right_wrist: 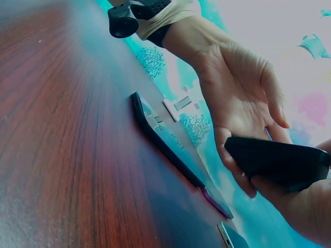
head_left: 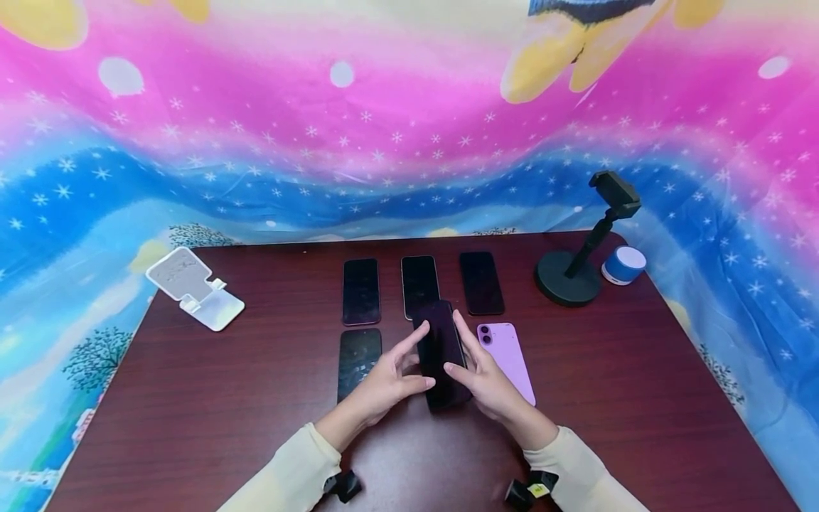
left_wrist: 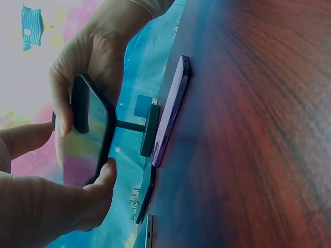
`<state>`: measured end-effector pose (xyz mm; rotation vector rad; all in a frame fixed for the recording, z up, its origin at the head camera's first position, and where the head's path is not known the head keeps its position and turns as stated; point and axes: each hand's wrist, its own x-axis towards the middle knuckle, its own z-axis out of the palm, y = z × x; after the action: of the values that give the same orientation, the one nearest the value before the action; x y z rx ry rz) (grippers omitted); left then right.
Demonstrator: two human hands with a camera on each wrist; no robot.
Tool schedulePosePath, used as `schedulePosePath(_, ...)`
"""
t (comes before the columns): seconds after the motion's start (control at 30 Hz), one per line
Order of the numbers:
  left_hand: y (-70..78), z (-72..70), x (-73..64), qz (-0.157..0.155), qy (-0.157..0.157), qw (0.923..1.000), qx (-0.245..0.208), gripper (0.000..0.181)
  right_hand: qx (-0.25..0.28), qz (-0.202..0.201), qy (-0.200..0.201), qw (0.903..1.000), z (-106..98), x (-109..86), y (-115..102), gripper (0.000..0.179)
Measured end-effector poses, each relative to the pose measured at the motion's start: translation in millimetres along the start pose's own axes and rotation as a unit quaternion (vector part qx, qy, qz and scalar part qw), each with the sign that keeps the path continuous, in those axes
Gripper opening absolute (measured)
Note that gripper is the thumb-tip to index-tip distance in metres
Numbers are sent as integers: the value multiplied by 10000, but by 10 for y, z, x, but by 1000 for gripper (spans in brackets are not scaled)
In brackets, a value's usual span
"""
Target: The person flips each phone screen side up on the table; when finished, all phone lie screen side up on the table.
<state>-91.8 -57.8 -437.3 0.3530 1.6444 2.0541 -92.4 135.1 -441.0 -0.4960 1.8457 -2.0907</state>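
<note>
Both hands hold a black phone (head_left: pixel 440 352) over the middle of the table, its dark glossy screen turned up. The left hand (head_left: pixel 382 380) grips it along the left long side, thumb near the lower edge. On the other side, the right hand (head_left: pixel 488 387) has its thumb lying over the lower screen and a finger along the upper right edge. In the left wrist view the phone (left_wrist: pixel 85 150) shows a bright reflection on its glass and a thick black rim. Seen from the right wrist, its dark side (right_wrist: pixel 279 160) spans between the two hands.
A lilac phone (head_left: pixel 512 363) lies camera side up beside the right hand. A dark phone (head_left: pixel 358 359) is partly behind the left hand. Three phones (head_left: pixel 361 291) form a back row. A white folding stand (head_left: pixel 217 309), black phone holder (head_left: pixel 569 277) and blue-white cylinder (head_left: pixel 623 267) stand farther out.
</note>
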Motion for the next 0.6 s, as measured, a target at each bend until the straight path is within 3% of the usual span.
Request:
schedulePosePath(0.4, 26, -15, -14, -35, 72, 9999, 126, 86, 293, 112, 96, 9995, -2, -12, 6, 82)
schedulePosePath(0.6, 30, -28, -18, -59, 250, 9991, 331, 84, 62, 272, 197, 9994, -21, -22, 26, 84)
